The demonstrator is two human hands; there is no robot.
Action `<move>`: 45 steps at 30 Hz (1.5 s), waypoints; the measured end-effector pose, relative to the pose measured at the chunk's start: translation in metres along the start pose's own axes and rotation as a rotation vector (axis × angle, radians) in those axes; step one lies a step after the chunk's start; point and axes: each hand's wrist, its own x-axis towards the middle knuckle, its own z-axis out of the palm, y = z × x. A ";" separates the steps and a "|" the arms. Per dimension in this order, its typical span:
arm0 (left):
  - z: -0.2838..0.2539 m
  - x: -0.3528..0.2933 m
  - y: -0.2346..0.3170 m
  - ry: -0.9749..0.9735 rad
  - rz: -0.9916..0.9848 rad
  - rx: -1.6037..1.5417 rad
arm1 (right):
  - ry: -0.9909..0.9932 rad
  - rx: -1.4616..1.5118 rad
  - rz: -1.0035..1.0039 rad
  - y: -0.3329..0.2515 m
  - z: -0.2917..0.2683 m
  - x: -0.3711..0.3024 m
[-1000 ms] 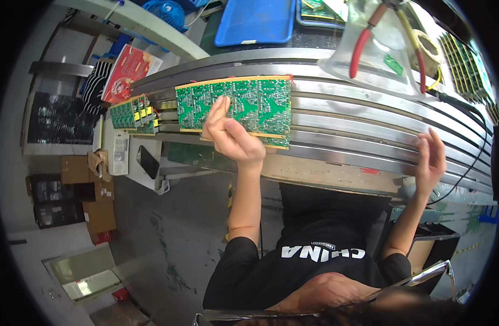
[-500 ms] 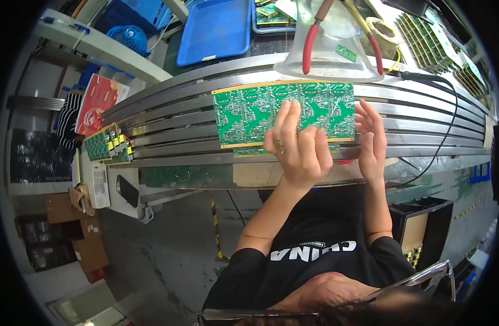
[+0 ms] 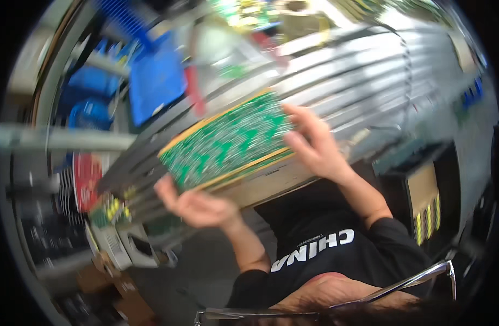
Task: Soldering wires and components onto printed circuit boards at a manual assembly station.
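A large green circuit board point(image 3: 228, 141) with yellow edges is held tilted over the long metal rails point(image 3: 358, 65) of the bench. My left hand point(image 3: 198, 206) grips its lower left corner from below. The fingers of my right hand point(image 3: 315, 144) are curled over its right edge. The whole picture is blurred by motion, so finger detail is unclear.
A blue tray point(image 3: 154, 81) and red-handled pliers point(image 3: 192, 89) lie beyond the rails. A smaller green board with yellow parts point(image 3: 111, 209) sits on the rails at the left, near a red packet point(image 3: 86, 179). Cardboard boxes point(image 3: 119, 282) stand on the floor lower left, and a dark bin point(image 3: 423, 190) at the right.
The board lay flat on the rails under both hands; now it is tilted, with my left hand shifted to its left corner. The view has swung and blurred.
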 end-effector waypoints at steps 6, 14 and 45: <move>0.015 -0.018 -0.049 -0.022 -0.732 -0.640 | 0.099 -0.107 -0.240 0.020 0.010 0.006; 0.013 -0.029 -0.007 -0.160 -0.370 -0.039 | 0.233 -0.174 -0.208 0.031 -0.043 0.003; 0.063 0.030 0.089 -0.537 0.475 -0.170 | 0.318 -0.257 -0.117 -0.002 -0.193 0.057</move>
